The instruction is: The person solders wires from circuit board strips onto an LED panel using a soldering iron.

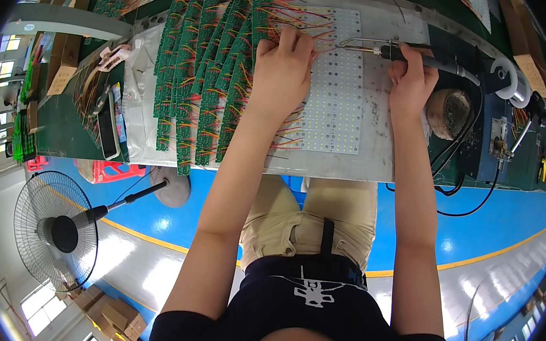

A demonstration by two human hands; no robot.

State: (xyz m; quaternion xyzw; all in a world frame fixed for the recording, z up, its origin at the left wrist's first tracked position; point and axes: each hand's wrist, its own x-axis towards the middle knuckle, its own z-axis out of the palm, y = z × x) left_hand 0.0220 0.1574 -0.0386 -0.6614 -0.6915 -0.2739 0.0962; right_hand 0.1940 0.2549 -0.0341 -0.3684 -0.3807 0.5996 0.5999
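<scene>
Clearly, a pale workbench top was seen, with a white LED panel laid flat on it, gridded with small dots and round holes. Overlapping rows of green circuit boards, trailing thin red and yellow wires, were spread just to its left. The left hand was pressed palm-down at the panel's upper left corner, its fingers curled over the wires there. A black-handled soldering iron was gripped in the closed fingers of the right hand, its metal tip held level over the panel's top edge.
</scene>
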